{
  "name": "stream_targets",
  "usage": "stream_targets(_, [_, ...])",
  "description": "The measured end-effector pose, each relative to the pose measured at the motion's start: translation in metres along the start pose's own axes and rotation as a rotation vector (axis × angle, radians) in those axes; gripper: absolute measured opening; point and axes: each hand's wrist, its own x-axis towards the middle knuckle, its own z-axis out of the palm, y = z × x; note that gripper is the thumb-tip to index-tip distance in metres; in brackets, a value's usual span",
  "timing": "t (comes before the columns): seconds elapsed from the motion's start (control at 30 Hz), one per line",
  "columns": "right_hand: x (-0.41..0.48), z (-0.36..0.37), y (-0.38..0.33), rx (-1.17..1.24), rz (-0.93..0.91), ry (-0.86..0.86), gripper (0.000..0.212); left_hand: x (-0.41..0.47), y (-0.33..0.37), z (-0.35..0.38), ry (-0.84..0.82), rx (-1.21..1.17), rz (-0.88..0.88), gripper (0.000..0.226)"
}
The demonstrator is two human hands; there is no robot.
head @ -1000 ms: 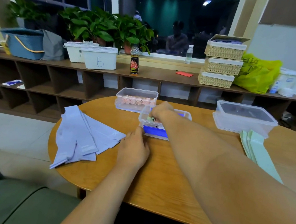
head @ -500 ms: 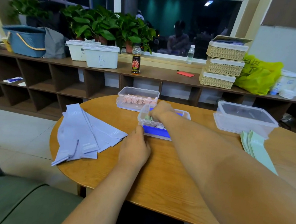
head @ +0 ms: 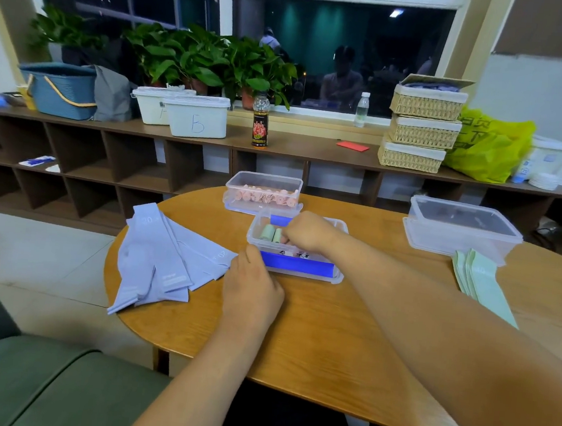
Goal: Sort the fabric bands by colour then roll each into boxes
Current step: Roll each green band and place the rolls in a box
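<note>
Boxing green rolls [head: 270,234]. R hand [head: 308,232] curled over them, grip unclear; L hand [head: 252,285] fist braces box [head: 335,279]. Next: green bands [head: 482,283], 3 o'clock.

Indoor, lit evenly from overhead. Night outside the window [head: 339,57]; its dark glass mirrors a ceiling lamp [head: 397,14] and faint reflections. Desk [head: 330,327] bright, soft sheen on the wood, shadows weak. Centre sharp: the green roll [head: 277,234] at the right hand [head: 308,232] reads clearly. Wide-angle bend at the edges: shelf [head: 296,147] lines curve, the near forearm [head: 464,361] swells and softens.
</note>
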Motion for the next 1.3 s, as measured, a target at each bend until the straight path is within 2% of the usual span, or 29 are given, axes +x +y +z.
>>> stream_targets(0.13, [-0.038, -0.012, 0.009, 0.005, -0.122, 0.204, 0.034, -0.004, 0.004, -0.006, 0.086, 0.072, 0.039, 0.027])
stream_targets(0.23, [-0.075, -0.024, 0.030, 0.013, -0.191, 0.344, 0.035, -0.011, 0.011, -0.007, 0.098, 0.051, 0.214, 0.023])
stream_targets(0.37, [-0.128, -0.032, 0.081, 0.061, -0.191, 0.412, 0.022, -0.022, 0.031, 0.000, 0.071, -0.028, 0.450, 0.017])
stream_targets(0.47, [-0.168, -0.037, 0.127, 0.086, -0.110, 0.444, 0.018, -0.037, 0.056, 0.013, 0.029, -0.085, 0.579, 0.013])
stream_targets(0.7, [-0.232, -0.063, 0.231, 0.092, 0.235, 0.545, 0.021, -0.048, 0.109, 0.049, -0.201, -0.207, 0.715, 0.010])
stream_targets(0.87, [-0.258, -0.091, 0.265, 0.292, 0.326, 0.594, 0.028, -0.047, 0.125, 0.065, -0.263, -0.197, 0.745, 0.010])
stream_targets(0.93, [-0.265, -0.095, 0.275, 0.238, 0.388, 0.561, 0.033, -0.046, 0.124, 0.068, -0.269, -0.206, 0.723, 0.010])
stream_targets(1.07, [-0.273, -0.085, 0.286, 0.175, 0.517, 0.367, 0.046, -0.046, 0.123, 0.068, -0.283, -0.208, 0.706, 0.010])
stream_targets(1.23, [-0.271, -0.080, 0.286, 0.206, 0.567, 0.371, 0.058, -0.045, 0.119, 0.068, -0.301, -0.225, 0.667, 0.011])
stream_targets(1.3, [-0.269, -0.081, 0.287, 0.184, 0.571, 0.366, 0.055, -0.045, 0.119, 0.068, -0.302, -0.229, 0.658, 0.012])
